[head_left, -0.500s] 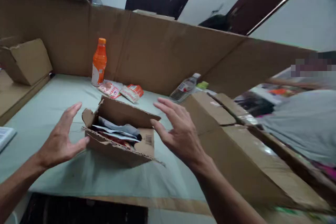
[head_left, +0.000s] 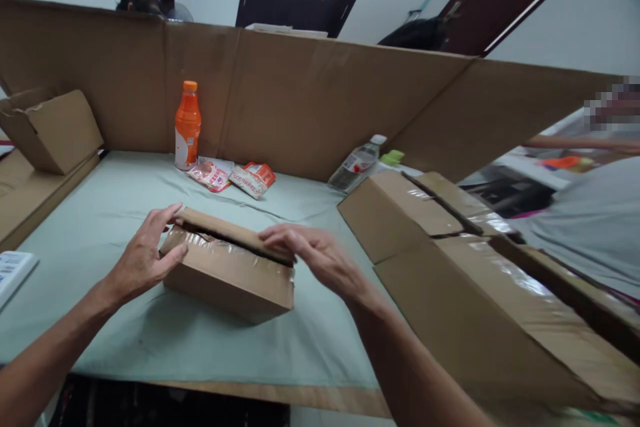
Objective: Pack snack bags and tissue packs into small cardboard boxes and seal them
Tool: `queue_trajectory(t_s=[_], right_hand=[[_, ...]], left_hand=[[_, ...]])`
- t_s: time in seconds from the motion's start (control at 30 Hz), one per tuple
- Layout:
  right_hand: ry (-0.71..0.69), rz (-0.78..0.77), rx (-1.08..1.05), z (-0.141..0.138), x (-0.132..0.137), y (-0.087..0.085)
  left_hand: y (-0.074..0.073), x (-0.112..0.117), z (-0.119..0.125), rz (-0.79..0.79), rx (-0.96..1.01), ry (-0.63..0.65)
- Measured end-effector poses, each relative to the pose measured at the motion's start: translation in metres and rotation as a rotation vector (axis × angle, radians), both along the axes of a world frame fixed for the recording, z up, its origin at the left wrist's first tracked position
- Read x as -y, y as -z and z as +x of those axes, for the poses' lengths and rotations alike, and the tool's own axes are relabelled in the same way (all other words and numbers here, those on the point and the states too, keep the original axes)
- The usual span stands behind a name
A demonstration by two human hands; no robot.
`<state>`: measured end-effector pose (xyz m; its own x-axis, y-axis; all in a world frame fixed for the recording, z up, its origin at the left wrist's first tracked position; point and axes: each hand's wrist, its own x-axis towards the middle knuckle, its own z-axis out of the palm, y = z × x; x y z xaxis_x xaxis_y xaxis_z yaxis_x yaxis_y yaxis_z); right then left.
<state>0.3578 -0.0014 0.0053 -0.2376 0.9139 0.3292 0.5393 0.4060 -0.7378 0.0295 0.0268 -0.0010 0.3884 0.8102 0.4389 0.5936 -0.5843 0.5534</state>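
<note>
Cardboard gives under both hands: the left hand point(head_left: 143, 257) clasps the left end of a small box point(head_left: 230, 280), thumb on the taped near flap and fingers curled over the far flap. The right hand point(head_left: 313, 257) lies flat and unclenched, fingertips pressing that far flap down. Closing the lid looks to be the step in hand; a dark gap shows between the flaps, so finishing would call for firm pressure along the seam. The box sits between the hands on pale green cloth point(head_left: 125, 193), top up, long axis running left to right, right end slightly nearer. Beyond it stand an orange bottle point(head_left: 187, 125) and snack packets point(head_left: 233, 177); bigger boxes point(head_left: 450, 260) lie right of the right hand.
</note>
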Motion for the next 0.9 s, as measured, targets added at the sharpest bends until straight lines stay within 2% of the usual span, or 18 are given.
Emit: queue_trajectory(t_s=[0.07,0.13,0.23,0.43,0.53,0.6,0.67,0.73,0.83,0.9], right_hand=[[-0.105,0.06,0.114,-0.001,0.022,0.003],[-0.126,0.163,0.288,-0.002,0.038,0.008],[-0.139,0.246,0.528,-0.003,0.042,0.01],[-0.246,0.099,0.705,-0.019,0.019,-0.003],[-0.222,0.075,0.707,-0.024,0.016,-0.007],[-0.19,0.085,0.687,-0.019,0.022,-0.005],[-0.135,0.101,0.649,-0.001,0.032,0.001],[-0.013,0.109,0.616,0.03,0.04,0.01],[0.324,0.062,0.636,0.087,0.041,0.023],[0.582,-0.001,0.7,0.122,0.03,0.03]], left_hand=[[0.006,-0.006,0.004,0.015,-0.002,-0.017],[0.012,-0.01,0.005,-0.014,-0.028,0.036],[0.018,-0.014,0.004,-0.067,-0.032,0.138],[0.029,-0.021,-0.001,-0.001,0.066,0.082],[0.031,-0.025,0.002,-0.005,0.098,0.05],[0.033,-0.025,0.005,-0.039,0.105,0.026],[0.036,-0.022,0.008,-0.082,0.133,0.024],[0.043,-0.02,0.01,-0.129,0.152,0.04],[0.061,-0.021,0.014,-0.219,0.064,0.031],[0.079,-0.025,0.017,-0.25,-0.036,0.002]])
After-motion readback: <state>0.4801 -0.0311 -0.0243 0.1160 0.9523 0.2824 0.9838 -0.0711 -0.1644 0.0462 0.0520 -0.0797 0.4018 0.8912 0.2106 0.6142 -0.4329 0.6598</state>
